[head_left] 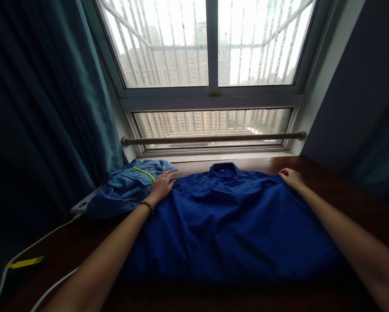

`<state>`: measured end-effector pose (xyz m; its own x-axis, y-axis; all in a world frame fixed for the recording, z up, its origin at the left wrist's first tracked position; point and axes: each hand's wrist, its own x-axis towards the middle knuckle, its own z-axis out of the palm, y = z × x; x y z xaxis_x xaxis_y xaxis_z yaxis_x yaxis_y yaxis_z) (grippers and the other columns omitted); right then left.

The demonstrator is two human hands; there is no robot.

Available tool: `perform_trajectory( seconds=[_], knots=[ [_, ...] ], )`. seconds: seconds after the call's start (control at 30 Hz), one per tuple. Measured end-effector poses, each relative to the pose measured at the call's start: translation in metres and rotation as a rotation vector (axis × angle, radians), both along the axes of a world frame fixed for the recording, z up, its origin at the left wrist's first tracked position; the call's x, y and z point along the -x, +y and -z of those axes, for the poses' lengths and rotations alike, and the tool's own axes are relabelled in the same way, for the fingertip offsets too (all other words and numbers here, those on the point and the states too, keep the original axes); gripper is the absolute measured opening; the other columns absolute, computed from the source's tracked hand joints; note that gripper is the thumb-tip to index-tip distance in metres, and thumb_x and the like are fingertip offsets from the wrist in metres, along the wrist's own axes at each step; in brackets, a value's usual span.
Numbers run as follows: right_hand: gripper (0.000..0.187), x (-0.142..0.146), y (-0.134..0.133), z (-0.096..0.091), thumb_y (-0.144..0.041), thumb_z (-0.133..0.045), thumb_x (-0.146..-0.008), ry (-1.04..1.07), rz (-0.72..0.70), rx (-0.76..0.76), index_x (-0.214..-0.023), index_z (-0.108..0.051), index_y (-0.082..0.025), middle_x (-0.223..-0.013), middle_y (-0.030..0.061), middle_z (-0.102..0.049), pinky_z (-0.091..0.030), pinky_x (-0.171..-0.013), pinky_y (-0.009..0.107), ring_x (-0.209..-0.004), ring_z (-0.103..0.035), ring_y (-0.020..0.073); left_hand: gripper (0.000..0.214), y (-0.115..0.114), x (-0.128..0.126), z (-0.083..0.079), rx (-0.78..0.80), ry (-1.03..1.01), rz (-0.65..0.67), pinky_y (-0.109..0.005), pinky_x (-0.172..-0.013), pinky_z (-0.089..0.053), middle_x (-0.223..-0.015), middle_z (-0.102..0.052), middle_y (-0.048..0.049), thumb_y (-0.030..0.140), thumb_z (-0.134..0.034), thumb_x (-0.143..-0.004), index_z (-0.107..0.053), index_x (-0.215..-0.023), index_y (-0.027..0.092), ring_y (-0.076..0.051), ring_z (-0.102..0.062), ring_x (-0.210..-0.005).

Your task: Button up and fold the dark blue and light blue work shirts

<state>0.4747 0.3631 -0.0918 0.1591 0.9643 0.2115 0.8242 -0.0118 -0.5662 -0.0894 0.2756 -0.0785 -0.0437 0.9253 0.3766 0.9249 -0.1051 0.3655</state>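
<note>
A dark blue collared shirt (223,225) lies spread on the wooden surface, its collar (225,170) toward the window and soft wrinkles across its body. At the shirt's left shoulder, my left hand (162,187) rests with fingers stretched out and thumb apart, touching the cloth edge. My right hand (291,177) is closed in a pinch on the right shoulder corner of the shirt. Just left of my left hand is a crumpled lighter blue garment (126,186) with a yellow-green stripe. The lower part of the shirt falls into shadow near me.
A white power strip (84,203) sits partly under the lighter garment, with a white cable (41,238) running from it. A dark item with a yellow strip (27,262) lies at lower left. Behind are a horizontal rail (214,139) and a window; a curtain (93,108) hangs left.
</note>
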Motion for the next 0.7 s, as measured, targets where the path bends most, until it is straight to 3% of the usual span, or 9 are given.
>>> perform_trajectory(
  seconds=[0.07,0.1,0.13,0.2,0.4,0.57,0.7],
  knots=[
    [0.033,0.000,0.005,-0.003,-0.037,-0.057,-0.070,-0.056,-0.302,-0.031,-0.096,-0.064,-0.019,-0.102,0.0063,-0.063,-0.039,-0.084,0.030,-0.095,-0.056,0.0222,0.043,0.006,0.007,0.002,0.049,0.052,0.269,-0.035,-0.096,-0.032,-0.118,-0.053,-0.0090,0.042,-0.048,-0.075,-0.055,-0.110,0.018,-0.022,-0.046,-0.111],
    [0.036,0.001,0.007,-0.004,-0.040,-0.059,-0.068,-0.088,-0.452,-0.007,-0.096,-0.064,-0.019,-0.099,0.0053,-0.064,-0.040,-0.082,0.028,-0.092,-0.056,0.0214,0.046,0.009,0.010,0.003,0.111,0.056,0.340,-0.035,-0.095,-0.034,-0.118,-0.054,-0.0085,0.044,-0.047,-0.075,-0.054,-0.112,0.018,-0.022,-0.048,-0.110],
    [0.038,0.002,0.009,-0.005,-0.043,-0.061,-0.065,-0.120,-0.564,0.040,-0.095,-0.065,-0.019,-0.094,0.0047,-0.065,-0.041,-0.079,0.028,-0.088,-0.058,0.0209,0.048,0.012,0.013,0.003,0.161,0.052,0.360,-0.035,-0.093,-0.036,-0.115,-0.056,-0.0088,0.047,-0.047,-0.074,-0.054,-0.112,0.017,-0.022,-0.050,-0.107],
    [0.039,0.003,0.012,-0.005,-0.044,-0.065,-0.059,-0.176,-0.640,0.147,-0.089,-0.067,-0.019,-0.080,0.0030,-0.066,-0.042,-0.072,0.026,-0.077,-0.059,0.0191,0.049,0.016,0.018,0.004,0.201,0.032,0.330,-0.035,-0.089,-0.039,-0.108,-0.059,-0.0101,0.050,-0.050,-0.071,-0.058,-0.105,0.016,-0.024,-0.053,-0.101],
    [0.026,0.000,0.020,-0.009,-0.036,-0.062,-0.061,-0.275,-0.540,0.201,-0.078,-0.067,-0.017,-0.070,0.0020,-0.064,-0.039,-0.060,0.023,-0.067,-0.057,0.0162,0.040,0.020,0.027,0.000,0.164,-0.130,0.304,-0.032,-0.079,-0.044,-0.088,-0.064,-0.0069,0.047,-0.058,-0.063,-0.064,-0.087,0.015,-0.022,-0.057,-0.086],
    [0.027,-0.006,0.015,-0.028,-0.040,-0.054,-0.070,-0.381,-0.415,-0.016,-0.078,-0.066,-0.017,-0.076,0.0036,-0.063,-0.039,-0.062,0.023,-0.071,-0.056,0.0165,0.031,0.019,0.033,-0.001,0.147,-0.113,0.284,-0.030,-0.076,-0.042,-0.080,-0.065,-0.0052,0.044,-0.055,-0.067,-0.065,-0.079,0.016,-0.019,-0.058,-0.078],
    [0.020,-0.006,0.006,-0.031,-0.029,-0.048,-0.074,-0.658,-0.251,-0.106,-0.080,-0.064,-0.020,-0.088,0.0055,-0.061,-0.039,-0.068,0.029,-0.083,-0.053,0.0204,0.045,0.020,0.033,0.006,0.248,-0.167,0.283,-0.028,-0.071,-0.043,-0.082,-0.064,-0.0052,0.052,-0.060,-0.061,-0.063,-0.087,0.016,-0.020,-0.057,-0.078]
  ],
)
